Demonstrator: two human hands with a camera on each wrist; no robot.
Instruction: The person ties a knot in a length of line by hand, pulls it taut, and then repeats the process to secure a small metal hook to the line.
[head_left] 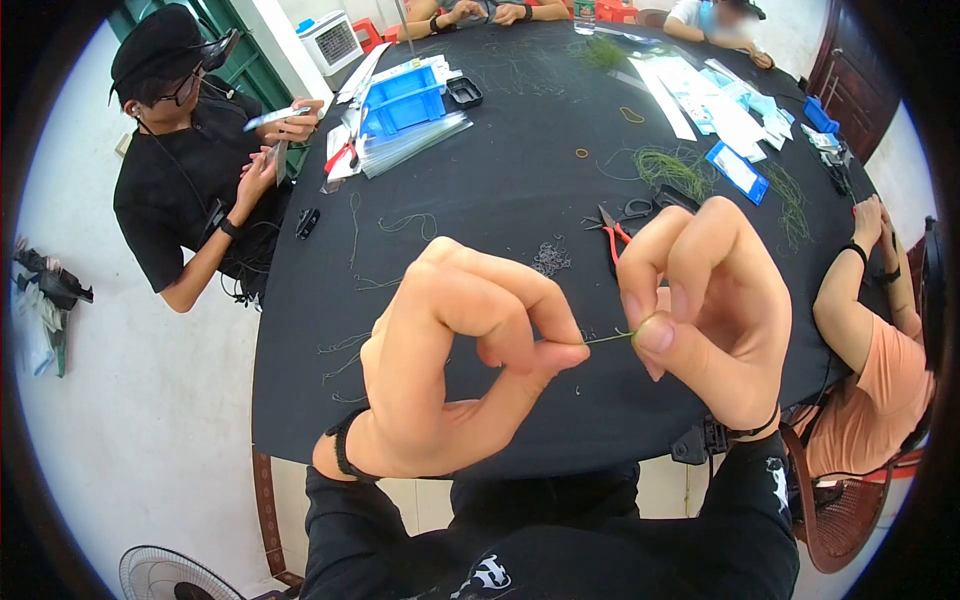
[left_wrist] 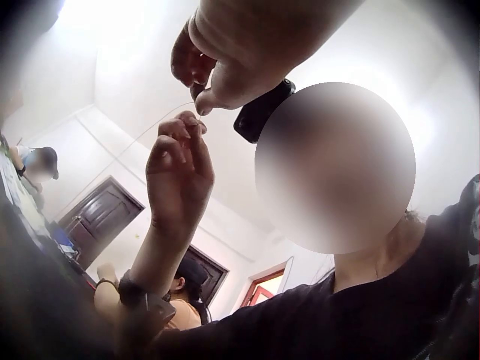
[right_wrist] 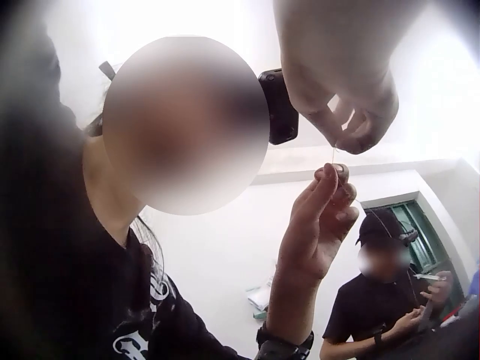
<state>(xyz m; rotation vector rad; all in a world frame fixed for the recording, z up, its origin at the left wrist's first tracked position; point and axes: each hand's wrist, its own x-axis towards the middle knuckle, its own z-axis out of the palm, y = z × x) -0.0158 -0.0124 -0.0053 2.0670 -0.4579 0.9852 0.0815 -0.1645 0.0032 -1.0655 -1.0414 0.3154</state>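
Observation:
A short stretch of thin green fishing line runs nearly level between my two hands, over the black table. My left hand pinches one end between thumb and forefinger. On the other side my right hand pinches the line between thumb and fingertips, its other fingers curled. Whatever else lies inside the pinches is hidden by the fingers. In the right wrist view the line shows as a fine thread between the fingertips. Beyond the hands lies a small heap of dark fish hooks.
Red-handled pliers lie behind my right hand, near a tangle of green line. Loose strands lie at the left. Blue baskets and clear sleeves stand farther back. A person stands at left; others sit around.

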